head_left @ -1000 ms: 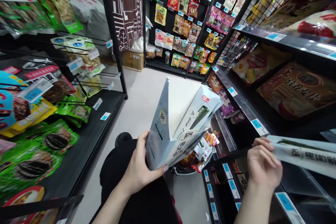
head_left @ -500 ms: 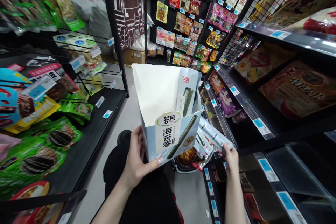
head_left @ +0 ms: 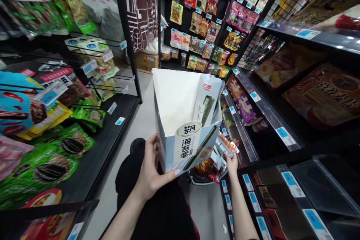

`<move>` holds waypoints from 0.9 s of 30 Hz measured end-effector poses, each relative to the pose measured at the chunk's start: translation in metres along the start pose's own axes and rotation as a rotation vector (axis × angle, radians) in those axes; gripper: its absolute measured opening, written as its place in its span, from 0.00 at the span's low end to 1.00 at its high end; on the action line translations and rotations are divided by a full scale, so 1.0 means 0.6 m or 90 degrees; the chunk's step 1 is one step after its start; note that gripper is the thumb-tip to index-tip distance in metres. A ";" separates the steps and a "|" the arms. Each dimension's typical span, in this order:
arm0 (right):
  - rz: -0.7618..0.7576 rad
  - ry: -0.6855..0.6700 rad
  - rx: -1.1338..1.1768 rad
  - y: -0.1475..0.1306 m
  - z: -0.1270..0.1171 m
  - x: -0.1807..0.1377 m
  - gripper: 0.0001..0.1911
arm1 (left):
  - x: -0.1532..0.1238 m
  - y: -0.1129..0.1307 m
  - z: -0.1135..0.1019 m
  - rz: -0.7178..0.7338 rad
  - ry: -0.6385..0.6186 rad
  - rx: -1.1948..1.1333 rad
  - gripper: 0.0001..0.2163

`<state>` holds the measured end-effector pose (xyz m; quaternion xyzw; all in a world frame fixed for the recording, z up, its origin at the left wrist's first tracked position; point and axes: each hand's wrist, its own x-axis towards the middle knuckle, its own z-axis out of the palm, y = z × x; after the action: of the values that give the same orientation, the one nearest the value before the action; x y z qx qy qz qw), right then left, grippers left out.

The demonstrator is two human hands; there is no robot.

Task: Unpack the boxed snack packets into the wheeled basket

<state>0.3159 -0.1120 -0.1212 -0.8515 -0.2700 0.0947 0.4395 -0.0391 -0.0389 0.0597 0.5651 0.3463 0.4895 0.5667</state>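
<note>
Pale blue carton (head_left: 182, 148) — open-topped, white inside, black-lettered in front

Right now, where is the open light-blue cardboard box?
In the head view, the box is near the centre, held in the bare left hand, with the pale-rimmed basket of packaged snacks to its lower right.
</note>
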 end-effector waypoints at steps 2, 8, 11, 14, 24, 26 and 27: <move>-0.007 -0.013 -0.002 0.014 0.005 0.000 0.25 | 0.001 0.001 0.001 -0.003 -0.009 -0.007 0.45; 0.023 -0.087 -0.094 0.041 0.006 -0.007 0.15 | 0.001 0.001 0.004 -0.011 -0.010 -0.009 0.44; 0.043 -0.112 -0.170 0.037 0.007 -0.011 0.13 | 0.002 0.001 0.004 -0.004 -0.009 -0.007 0.44; 0.040 -0.132 -0.238 0.023 0.010 -0.017 0.13 | 0.002 0.000 0.004 -0.001 -0.013 -0.002 0.44; -0.073 -0.167 -0.380 -0.048 -0.001 -0.043 0.22 | 0.003 0.000 0.004 -0.007 -0.005 0.007 0.44; -0.085 -0.182 -0.411 -0.056 -0.004 -0.049 0.21 | 0.003 -0.001 0.003 -0.005 -0.003 0.012 0.44; -0.087 -0.189 -0.427 -0.058 -0.004 -0.053 0.19 | 0.003 -0.002 0.003 -0.003 -0.004 0.012 0.43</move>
<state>0.2775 -0.1148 -0.0942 -0.9050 -0.4033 0.0941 0.0972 -0.0366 -0.0377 0.0590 0.5712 0.3508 0.4829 0.5635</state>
